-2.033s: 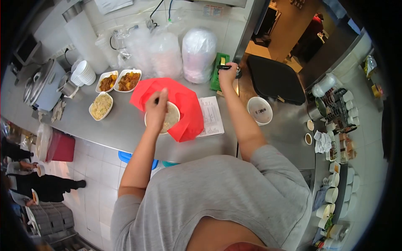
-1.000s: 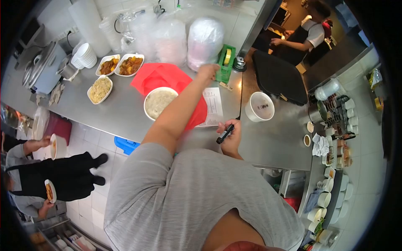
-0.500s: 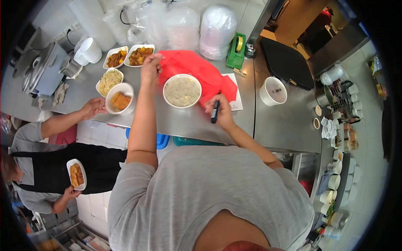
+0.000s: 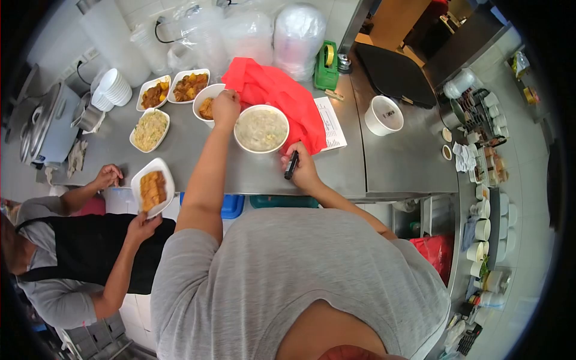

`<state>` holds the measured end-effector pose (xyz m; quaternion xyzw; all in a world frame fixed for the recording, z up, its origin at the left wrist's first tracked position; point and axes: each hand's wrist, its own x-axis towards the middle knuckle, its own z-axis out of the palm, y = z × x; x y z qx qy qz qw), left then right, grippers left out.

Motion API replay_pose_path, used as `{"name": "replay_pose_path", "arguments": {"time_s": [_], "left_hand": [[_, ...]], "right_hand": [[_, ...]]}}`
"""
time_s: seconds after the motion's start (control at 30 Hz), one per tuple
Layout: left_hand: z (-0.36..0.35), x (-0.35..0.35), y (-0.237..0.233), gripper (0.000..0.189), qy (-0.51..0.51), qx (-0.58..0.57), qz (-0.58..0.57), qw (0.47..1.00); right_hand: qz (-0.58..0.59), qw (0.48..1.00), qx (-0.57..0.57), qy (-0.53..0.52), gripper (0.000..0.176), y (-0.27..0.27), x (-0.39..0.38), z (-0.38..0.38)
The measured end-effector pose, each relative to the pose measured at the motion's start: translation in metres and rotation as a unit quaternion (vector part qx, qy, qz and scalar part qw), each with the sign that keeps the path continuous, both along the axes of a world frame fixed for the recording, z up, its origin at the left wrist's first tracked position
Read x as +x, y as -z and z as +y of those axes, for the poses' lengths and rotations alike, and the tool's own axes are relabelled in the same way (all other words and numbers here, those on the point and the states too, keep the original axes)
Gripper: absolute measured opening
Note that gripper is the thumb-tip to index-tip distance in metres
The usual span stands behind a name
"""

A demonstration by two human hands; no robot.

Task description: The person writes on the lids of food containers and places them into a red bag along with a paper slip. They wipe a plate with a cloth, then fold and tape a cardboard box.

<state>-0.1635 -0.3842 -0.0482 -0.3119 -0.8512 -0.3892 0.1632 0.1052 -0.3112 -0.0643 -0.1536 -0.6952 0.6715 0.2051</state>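
Observation:
My left hand (image 4: 225, 109) is closed over the right rim of a white bowl of orange-brown food (image 4: 206, 108), beside the red bag (image 4: 279, 99). What its fingers hold is hidden. Just in front of the bag stands a round white bowl of pale soup (image 4: 261, 129) with a clear lid-like sheen. My right hand (image 4: 305, 170) is wrapped round a black marker (image 4: 291, 165), which points toward the counter below the soup bowl. A printed paper (image 4: 331, 124) lies partly under the bag.
A co-worker's hand (image 4: 143, 229) holds a white dish of fried food (image 4: 153, 188) at the left. Rice (image 4: 150, 130) and two dishes of stew (image 4: 191, 87) sit behind. A white tub (image 4: 384, 116), green tape dispenser (image 4: 326, 67) and black tray (image 4: 396, 73) stand right.
The white bowl has moved from the co-worker's hand back and right, beside the bag. My left hand has shifted toward it. The co-worker has raised the fried-food dish toward the counter.

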Motion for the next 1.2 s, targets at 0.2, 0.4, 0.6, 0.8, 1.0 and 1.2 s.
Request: {"name": "replay_pose_path", "arguments": {"time_s": [0.2,0.4,0.6,0.8,1.0,1.2], "left_hand": [[-0.025,0.056,-0.018,0.007,0.034,-0.106,0.035,0.993],[-0.041,0.099,0.03,0.008,0.123,0.023,-0.293,0.948],[-0.04,0.122,0.042,0.016,0.103,0.138,-0.503,0.847],[-0.052,0.118,0.045,0.016,0.075,0.1,-0.51,0.851],[-0.053,0.136,-0.016,0.036,0.088,0.078,-0.423,0.898],[-0.06,0.152,-0.019,0.039,0.054,-0.008,-0.31,0.949]], "right_hand": [[-0.02,0.999,0.017,-0.031,0.021,0.0,0.039,0.021],[-0.038,0.998,-0.032,-0.049,0.024,0.013,0.068,0.038],[-0.039,0.986,0.154,0.054,0.028,0.009,0.056,0.041],[0.093,0.875,0.454,0.138,0.035,0.028,0.071,0.045],[0.172,0.863,0.434,0.194,0.042,0.019,0.113,0.06],[0.118,0.86,0.386,0.312,0.037,-0.057,0.048,0.124]]}}
